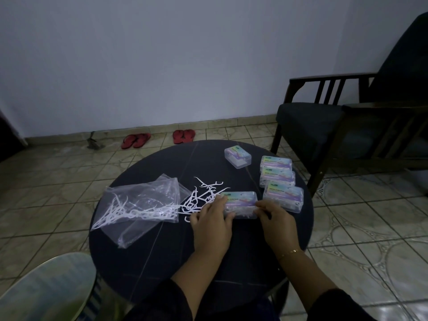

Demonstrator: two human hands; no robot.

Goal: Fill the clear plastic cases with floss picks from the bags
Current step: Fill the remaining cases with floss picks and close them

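The left hand [212, 222] and the right hand [274, 217] both hold one clear plastic case [239, 203] at the lower middle of the frame. The left hand grips its left end, with fingers curled over the lid and the thumb at the front edge. The right hand pinches its right end with bent fingers. The case rests on the round dark desk [162, 262], and white picks show through its front wall. To my judgement the hands are pressing its lid closed, but whether it has fully closed cannot be told.

Just to the right of this case, three more cases [281, 181] lie in a row going toward the upper right, touching or nearly touching each other. They look closed and filled. A fifth case [237, 156] stands apart, higher in the frame; how full it is I cannot tell.

To the left of the held case, a small heap of loose floss picks [203, 193] lies on the desk. Further left are the clear plastic bags [143, 205], overlapping one another, and more picks are inside the lower one.

So, as I judge, most of the task is done. What is left is to pack the loose picks and those in the bag.

On the tiled floor [370, 228] behind the desk stand two pairs of red sandals [159, 139], and a dark armchair [335, 126] is at the right.
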